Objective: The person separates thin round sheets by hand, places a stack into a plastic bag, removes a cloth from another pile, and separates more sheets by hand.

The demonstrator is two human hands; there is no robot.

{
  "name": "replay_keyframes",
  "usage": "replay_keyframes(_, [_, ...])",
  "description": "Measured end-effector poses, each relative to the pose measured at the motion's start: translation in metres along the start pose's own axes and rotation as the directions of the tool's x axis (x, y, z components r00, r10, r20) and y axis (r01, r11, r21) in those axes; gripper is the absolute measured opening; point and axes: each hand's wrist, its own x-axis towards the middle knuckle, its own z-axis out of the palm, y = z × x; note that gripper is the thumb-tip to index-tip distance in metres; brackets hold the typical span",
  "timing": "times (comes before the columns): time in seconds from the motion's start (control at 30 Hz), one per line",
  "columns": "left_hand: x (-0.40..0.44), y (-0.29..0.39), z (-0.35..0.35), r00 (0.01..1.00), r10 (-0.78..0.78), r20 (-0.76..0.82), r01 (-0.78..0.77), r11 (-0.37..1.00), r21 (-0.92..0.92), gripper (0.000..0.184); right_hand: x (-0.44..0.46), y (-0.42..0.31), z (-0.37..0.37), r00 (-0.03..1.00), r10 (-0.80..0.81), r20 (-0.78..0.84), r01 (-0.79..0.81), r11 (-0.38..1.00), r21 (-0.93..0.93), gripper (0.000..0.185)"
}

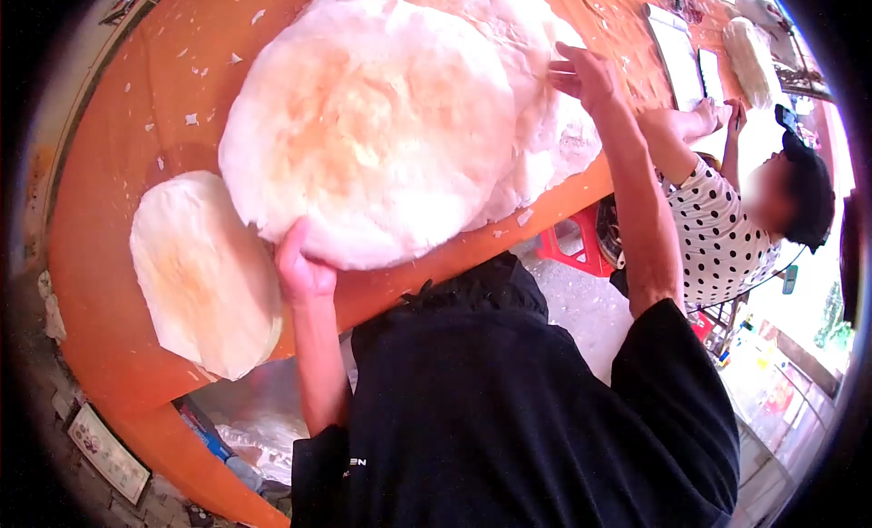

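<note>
A large, round, whitish sheet (363,138) with a tan middle lies over a stack of similar pale sheets (554,119) on the orange table (100,283). My left hand (304,263) grips the near edge of the round sheet, its fingers closed on it. On the right, my right hand (589,74) is at the far right side of the stack, with its fingers apart and nothing visibly held. Left of the round sheet lies a smaller oval pale sheet (204,274).
At the right, a person in a dotted shirt (727,228) and dark cap works at the same table, near white trays (674,56). A red stool (581,245) stands under the table edge. White scraps (191,119) dot the tabletop. A framed picture (107,451) is at the lower left.
</note>
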Motion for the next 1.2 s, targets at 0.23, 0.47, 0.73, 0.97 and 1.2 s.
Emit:
replay_keyframes(0.23, [0.0,-0.016,-0.01,0.99,-0.12,-0.071,0.122,0.992,0.034,0.058,0.006,-0.015,0.021,0.947,-0.221,0.233,0.302,0.858,-0.415,0.028])
replay_keyframes(0.47, [-0.014,-0.019,-0.043,0.993,-0.115,0.021,0.117,0.99,-0.079,0.056,0.0,-0.082,0.019,0.73,-0.654,0.197,0.67,0.628,-0.397,0.022])
replay_keyframes(0.73, [-0.019,-0.032,-0.035,0.996,-0.081,-0.037,0.081,0.997,0.007,0.055,-0.103,-0.226,0.099,0.284,-0.807,0.518,0.954,0.292,-0.069,0.016])
replay_keyframes(0.97, [-0.018,-0.04,-0.034,1.0,-0.03,0.002,0.03,0.999,-0.019,0.052,-0.076,-0.194,0.113,-0.152,-0.927,0.342,0.861,-0.294,-0.415,0.019])
replay_keyframes(1.2, [-0.024,-0.046,-0.037,1.0,-0.024,-0.012,0.022,0.982,-0.187,0.049,-0.105,-0.019,0.078,0.956,-0.26,0.139,0.266,0.964,-0.026,0.02])
